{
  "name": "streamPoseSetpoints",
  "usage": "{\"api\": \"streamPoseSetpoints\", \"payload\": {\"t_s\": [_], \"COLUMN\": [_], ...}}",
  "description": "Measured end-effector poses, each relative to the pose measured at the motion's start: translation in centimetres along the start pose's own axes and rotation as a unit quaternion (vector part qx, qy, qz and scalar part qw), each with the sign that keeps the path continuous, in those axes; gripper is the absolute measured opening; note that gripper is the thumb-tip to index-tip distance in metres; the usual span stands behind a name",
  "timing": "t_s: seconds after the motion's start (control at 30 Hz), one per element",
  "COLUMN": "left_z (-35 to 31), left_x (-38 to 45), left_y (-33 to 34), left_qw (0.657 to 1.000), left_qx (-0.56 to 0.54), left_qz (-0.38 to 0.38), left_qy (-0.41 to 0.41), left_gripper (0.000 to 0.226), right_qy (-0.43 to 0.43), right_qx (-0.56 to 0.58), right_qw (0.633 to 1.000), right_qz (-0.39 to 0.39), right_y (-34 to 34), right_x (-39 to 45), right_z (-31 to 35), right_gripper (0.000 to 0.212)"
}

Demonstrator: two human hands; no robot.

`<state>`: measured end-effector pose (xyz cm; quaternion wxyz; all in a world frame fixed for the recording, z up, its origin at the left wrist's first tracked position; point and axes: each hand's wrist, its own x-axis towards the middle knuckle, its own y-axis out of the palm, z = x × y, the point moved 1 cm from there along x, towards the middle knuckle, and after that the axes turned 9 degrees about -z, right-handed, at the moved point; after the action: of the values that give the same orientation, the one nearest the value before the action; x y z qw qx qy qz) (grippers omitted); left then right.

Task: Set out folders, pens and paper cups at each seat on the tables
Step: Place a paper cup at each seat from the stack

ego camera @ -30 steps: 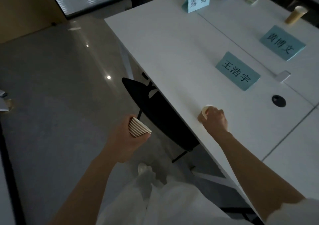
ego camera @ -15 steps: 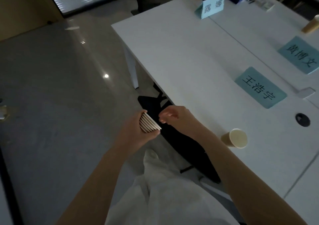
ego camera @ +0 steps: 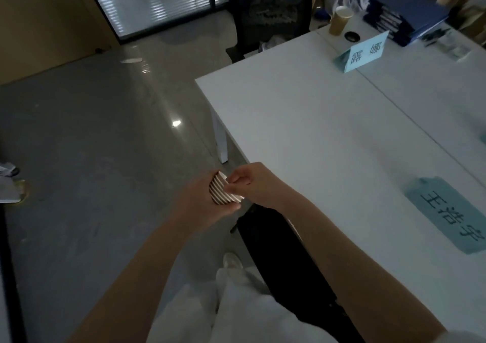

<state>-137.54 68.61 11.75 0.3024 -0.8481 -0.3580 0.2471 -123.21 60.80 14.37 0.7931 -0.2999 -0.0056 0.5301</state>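
Note:
My left hand (ego camera: 202, 206) grips a nested stack of paper cups (ego camera: 222, 194), held on its side just off the near left edge of the white table (ego camera: 302, 122). My right hand (ego camera: 252, 182) pinches the rim of the outermost cup in that stack. A single brown paper cup (ego camera: 340, 22) stands upright at the far end of the table, beside a blue name card (ego camera: 364, 52). A stack of blue folders (ego camera: 402, 19) lies at the far right. A second name card (ego camera: 452, 211) lies flat at the near right.
A black chair seat (ego camera: 284, 258) is tucked under the table below my arms. Another black office chair (ego camera: 265, 14) stands at the table's far end. Bare grey floor (ego camera: 92, 145) spreads to the left. A round cable hole (ego camera: 352, 36) sits near the far cup.
My right hand let go of a cup on the table, came back to the stack and took hold of the top cup's rim. The view swung left; that placed cup is out of frame.

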Motion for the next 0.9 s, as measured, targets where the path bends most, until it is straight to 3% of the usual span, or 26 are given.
{"api": "streamPoseSetpoints", "payload": {"t_s": [0.1,0.27,0.53,0.77,0.9], "left_z": [0.5,2.0,4.9,6.9,6.0], "left_x": [3.4,9.5,23.3,35.5,40.7], "left_y": [-0.9,-2.9,-9.4,-14.9,-15.4], "left_qw": [1.0,1.0,0.999,0.996,0.991], "left_qx": [-0.009,-0.017,-0.002,0.001,-0.003], "left_qz": [-0.006,0.014,0.021,0.054,0.098], "left_qy": [-0.007,0.008,0.034,0.069,0.088], "left_gripper": [0.048,0.073,0.067,0.075,0.065], "right_qy": [0.01,0.026,0.061,0.144,0.186], "right_qx": [0.001,0.013,0.039,0.092,0.17], "right_qw": [1.0,0.999,0.989,0.951,0.919], "right_qz": [0.0,-0.041,-0.127,-0.256,-0.303], "right_y": [-0.2,-0.4,-0.1,0.0,-0.4], "right_x": [3.8,9.8,21.6,30.0,33.3], "right_z": [0.7,1.9,6.6,10.3,10.8], "right_gripper": [0.007,0.009,0.01,0.018,0.009]}}
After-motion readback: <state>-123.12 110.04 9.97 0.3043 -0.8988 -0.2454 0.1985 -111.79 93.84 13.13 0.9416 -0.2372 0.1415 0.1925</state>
